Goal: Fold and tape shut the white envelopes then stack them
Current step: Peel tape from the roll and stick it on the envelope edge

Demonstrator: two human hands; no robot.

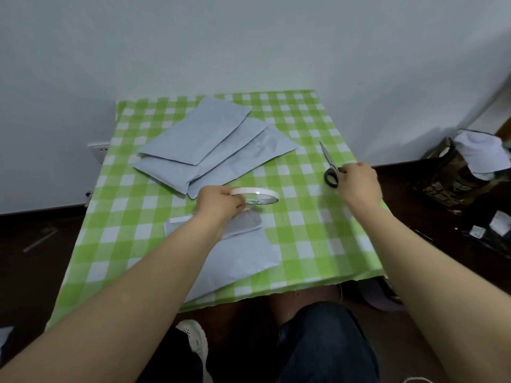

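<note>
The envelopes [199,134] are matt, creased paper. The scissors [328,156] have smooth metal blades and black plastic handles.

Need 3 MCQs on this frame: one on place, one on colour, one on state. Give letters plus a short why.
1. Where do the scissors lie relative to the tape?
A) left of it
B) right of it
C) on top of it

2. What colours are the checks on the cloth?
A) red and white
B) blue and white
C) green and white

3. What is the left hand doing?
A) gripping the tape
B) lying flat on the cloth
C) holding a pen

Answers:
1 B: the scissors lie on the cloth to the right of the tape.
2 C: the squares are green and white.
3 A: its fingers curl round the tape's rim.
</note>
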